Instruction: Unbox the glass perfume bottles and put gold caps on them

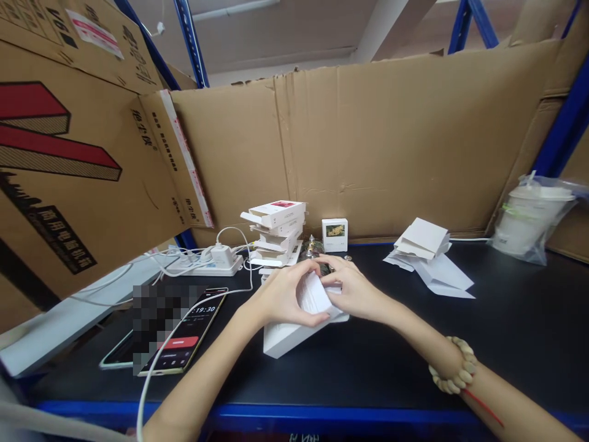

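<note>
My left hand point(279, 296) curves around the left side of a small white carton-like piece point(314, 293) with faint print lines, thumb along its near edge. My right hand point(359, 291) has its fingers bent onto the far and right side of the same piece. Beneath it, a white box point(288, 341) lies at an angle on the black tabletop, partly covered by both hands. Whether the two white pieces are joined is hidden. Just behind the hands are a stack of white cartons point(278, 232), some with open flaps, and a small metallic ornament point(311, 247).
A white box with a picture point(335, 236) stands at the back. White folded papers point(426, 261) lie to the right, before a bagged drink cup point(518, 221). Leftward are a phone point(191, 334), a power strip point(230, 264) and loose cables. Cardboard walls point(391, 147) enclose the table.
</note>
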`<action>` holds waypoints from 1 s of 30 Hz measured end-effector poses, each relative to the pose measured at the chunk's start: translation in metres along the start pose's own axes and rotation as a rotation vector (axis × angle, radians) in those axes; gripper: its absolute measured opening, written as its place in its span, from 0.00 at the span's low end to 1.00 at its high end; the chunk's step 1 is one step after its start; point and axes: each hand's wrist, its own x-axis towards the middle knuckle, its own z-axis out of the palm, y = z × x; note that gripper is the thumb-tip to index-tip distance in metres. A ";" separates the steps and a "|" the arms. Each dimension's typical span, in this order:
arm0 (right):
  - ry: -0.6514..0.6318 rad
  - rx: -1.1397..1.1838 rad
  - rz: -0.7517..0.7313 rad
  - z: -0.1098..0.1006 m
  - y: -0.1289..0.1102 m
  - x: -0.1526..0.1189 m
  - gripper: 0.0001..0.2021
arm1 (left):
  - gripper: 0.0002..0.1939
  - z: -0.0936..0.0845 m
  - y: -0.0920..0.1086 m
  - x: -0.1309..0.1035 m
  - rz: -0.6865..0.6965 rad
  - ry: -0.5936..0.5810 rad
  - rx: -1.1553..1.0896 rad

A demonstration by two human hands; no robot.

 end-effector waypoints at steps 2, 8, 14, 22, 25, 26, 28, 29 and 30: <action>0.017 0.007 0.021 -0.002 -0.001 0.000 0.10 | 0.27 -0.002 -0.002 0.001 -0.042 -0.012 0.013; -0.003 0.091 0.054 -0.004 0.000 0.000 0.13 | 0.29 -0.006 -0.003 0.002 -0.090 -0.084 0.010; 0.026 0.111 0.064 -0.012 0.001 0.001 0.09 | 0.30 -0.009 -0.002 0.001 -0.092 -0.118 -0.011; 0.081 0.299 0.075 -0.017 0.008 0.004 0.09 | 0.28 -0.014 -0.002 -0.001 -0.100 -0.116 0.011; 0.111 0.308 0.064 -0.018 0.012 0.006 0.10 | 0.29 -0.014 -0.003 -0.002 -0.097 -0.114 -0.007; 0.116 0.308 0.058 -0.019 0.012 0.006 0.10 | 0.29 -0.013 -0.004 -0.002 -0.092 -0.109 -0.017; 0.106 0.314 0.039 -0.022 0.014 0.006 0.09 | 0.30 -0.013 -0.005 -0.003 -0.082 -0.106 -0.032; 0.099 0.321 0.028 -0.024 0.014 0.006 0.09 | 0.30 -0.013 -0.005 -0.003 -0.081 -0.108 -0.034; 0.094 0.329 0.019 -0.025 0.015 0.006 0.09 | 0.30 -0.014 -0.005 -0.003 -0.084 -0.111 -0.031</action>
